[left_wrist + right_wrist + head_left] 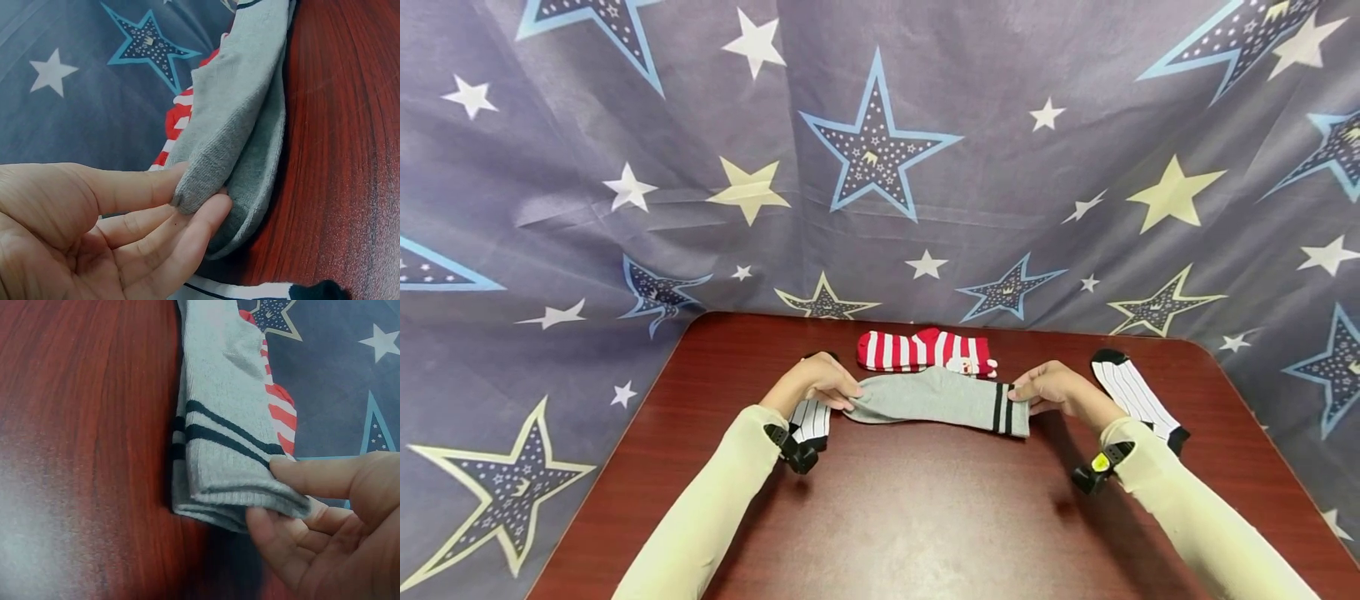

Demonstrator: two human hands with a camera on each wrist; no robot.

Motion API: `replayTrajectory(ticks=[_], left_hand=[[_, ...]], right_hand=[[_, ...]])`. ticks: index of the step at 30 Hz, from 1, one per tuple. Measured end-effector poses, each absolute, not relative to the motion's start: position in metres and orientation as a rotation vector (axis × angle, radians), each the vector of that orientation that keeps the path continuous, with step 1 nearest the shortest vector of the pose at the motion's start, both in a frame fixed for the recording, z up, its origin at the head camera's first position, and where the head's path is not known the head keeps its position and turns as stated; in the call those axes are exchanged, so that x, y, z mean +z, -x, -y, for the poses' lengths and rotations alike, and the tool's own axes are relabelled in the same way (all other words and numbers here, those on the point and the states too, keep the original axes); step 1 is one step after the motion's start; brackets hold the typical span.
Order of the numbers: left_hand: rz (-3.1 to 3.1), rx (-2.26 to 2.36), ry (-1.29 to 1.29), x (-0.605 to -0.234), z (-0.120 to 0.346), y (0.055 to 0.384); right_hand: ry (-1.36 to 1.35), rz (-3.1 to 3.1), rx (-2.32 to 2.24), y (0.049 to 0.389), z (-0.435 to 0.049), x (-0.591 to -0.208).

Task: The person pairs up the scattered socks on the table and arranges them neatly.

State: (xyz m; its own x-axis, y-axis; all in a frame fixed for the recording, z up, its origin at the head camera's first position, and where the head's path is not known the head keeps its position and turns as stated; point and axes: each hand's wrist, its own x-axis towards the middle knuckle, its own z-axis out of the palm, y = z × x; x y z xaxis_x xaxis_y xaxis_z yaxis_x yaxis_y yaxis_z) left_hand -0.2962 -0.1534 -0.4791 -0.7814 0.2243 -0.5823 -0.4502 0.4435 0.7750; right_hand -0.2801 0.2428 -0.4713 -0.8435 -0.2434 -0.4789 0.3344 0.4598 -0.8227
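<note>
A grey sock (925, 398) with two black bands stretches sideways between both hands. My left hand (827, 382) pinches its toe between thumb and fingers, and my right hand (1052, 388) pinches the banded cuff. In the left wrist view a second grey sock (265, 181) lies beneath the held one, its toe outside my fingers. The right wrist view likewise shows the lower sock's cuff (206, 515) under the upper cuff (250, 487). Just behind is a red and white striped sock (902, 350) with a character face, partly covered by the grey one.
A white sock (812, 425) with black lines and black ends lies partly under my left hand. A similar white sock (1138, 392) lies to the right, partly hidden by my right arm. The brown table (880, 517) meets a star-patterned cloth (700, 225) at its back edge.
</note>
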Motion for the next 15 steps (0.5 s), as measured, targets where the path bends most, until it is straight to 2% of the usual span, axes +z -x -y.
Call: replayTrajectory(ticks=[15], left_hand=[[-2.118,1.322,0.165,-0.4808,0.1533,0.2955]], right_hand=[[-0.079,-2.220,-1.386,0.2807,-0.2421,-0.4753]])
